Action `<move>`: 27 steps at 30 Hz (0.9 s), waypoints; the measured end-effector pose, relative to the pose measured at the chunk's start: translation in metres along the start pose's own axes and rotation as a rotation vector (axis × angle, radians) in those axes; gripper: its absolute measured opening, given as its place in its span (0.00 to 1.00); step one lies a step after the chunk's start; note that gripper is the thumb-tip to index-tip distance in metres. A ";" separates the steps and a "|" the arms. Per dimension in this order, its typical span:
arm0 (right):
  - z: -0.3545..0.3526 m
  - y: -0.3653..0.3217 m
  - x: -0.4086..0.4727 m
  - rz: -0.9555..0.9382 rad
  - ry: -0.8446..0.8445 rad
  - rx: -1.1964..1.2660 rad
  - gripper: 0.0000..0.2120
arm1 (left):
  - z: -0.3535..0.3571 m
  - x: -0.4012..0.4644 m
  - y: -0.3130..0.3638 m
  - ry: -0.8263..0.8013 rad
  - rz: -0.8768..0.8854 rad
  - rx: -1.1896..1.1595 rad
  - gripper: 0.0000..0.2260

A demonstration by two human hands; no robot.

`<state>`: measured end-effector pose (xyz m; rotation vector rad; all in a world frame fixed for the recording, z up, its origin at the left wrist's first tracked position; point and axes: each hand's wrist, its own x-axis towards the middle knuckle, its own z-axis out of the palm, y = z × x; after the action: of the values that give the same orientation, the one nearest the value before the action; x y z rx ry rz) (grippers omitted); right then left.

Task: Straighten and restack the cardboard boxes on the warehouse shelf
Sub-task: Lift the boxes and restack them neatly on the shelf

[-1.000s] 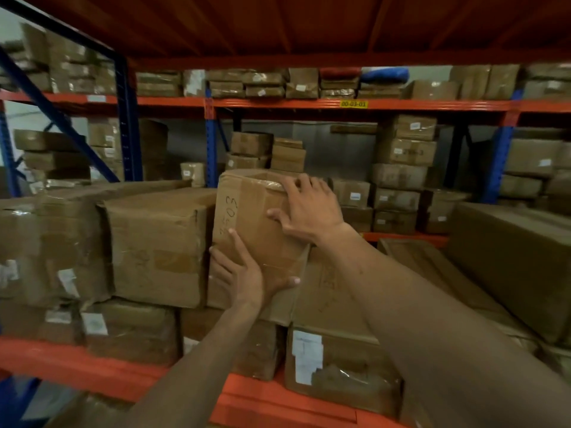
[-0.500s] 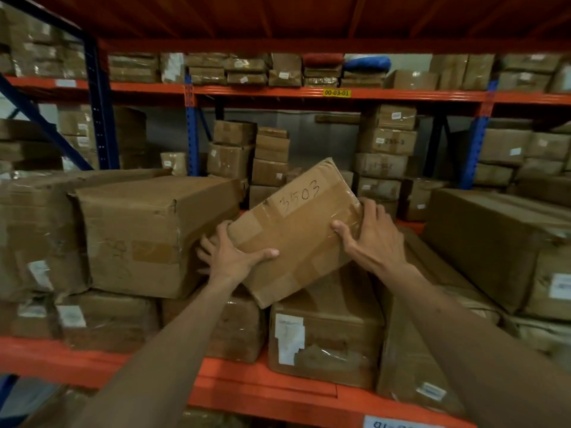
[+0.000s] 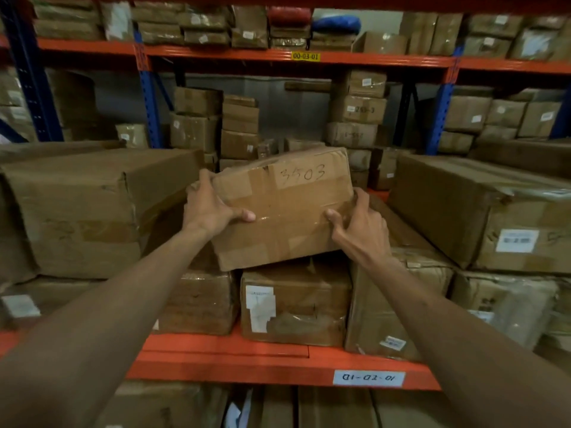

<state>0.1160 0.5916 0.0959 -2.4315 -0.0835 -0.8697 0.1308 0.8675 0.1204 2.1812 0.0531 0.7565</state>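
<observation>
A taped cardboard box marked "3503" (image 3: 284, 208) lies almost level in the middle of the shelf, its writing facing me. My left hand (image 3: 208, 205) grips its left edge, thumb on the front face. My right hand (image 3: 360, 223) grips its lower right corner. The box rests on top of two lower boxes, one plain (image 3: 200, 301) and one with a white label (image 3: 293, 304). It tilts slightly up toward the right.
A large box (image 3: 86, 211) stands close on the left and another large labelled box (image 3: 482, 211) on the right. The orange shelf beam (image 3: 247, 356) runs below, tagged "01-02-01". More stacked boxes fill the racks behind, between blue uprights (image 3: 148, 100).
The "3503" box has turned from standing on end, through a steep diagonal, to lying nearly flat. Both hands shifted to its left and right sides.
</observation>
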 end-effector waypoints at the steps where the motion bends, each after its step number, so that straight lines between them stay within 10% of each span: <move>1: 0.000 0.001 0.002 0.010 0.003 0.019 0.35 | -0.005 0.005 0.007 0.002 0.024 0.010 0.45; 13: -0.007 0.006 0.011 -0.134 0.017 0.048 0.52 | -0.002 -0.018 0.002 -0.152 0.061 0.128 0.46; 18: -0.032 -0.021 0.047 -0.148 -0.390 -0.088 0.43 | 0.005 -0.022 0.005 -0.101 0.042 0.156 0.47; 27: -0.029 -0.016 0.032 -0.205 -0.153 -0.196 0.38 | 0.004 -0.022 0.002 -0.160 0.055 0.166 0.46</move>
<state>0.1213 0.5864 0.1411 -2.7070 -0.3232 -0.8099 0.1143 0.8572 0.1081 2.4029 -0.0276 0.6244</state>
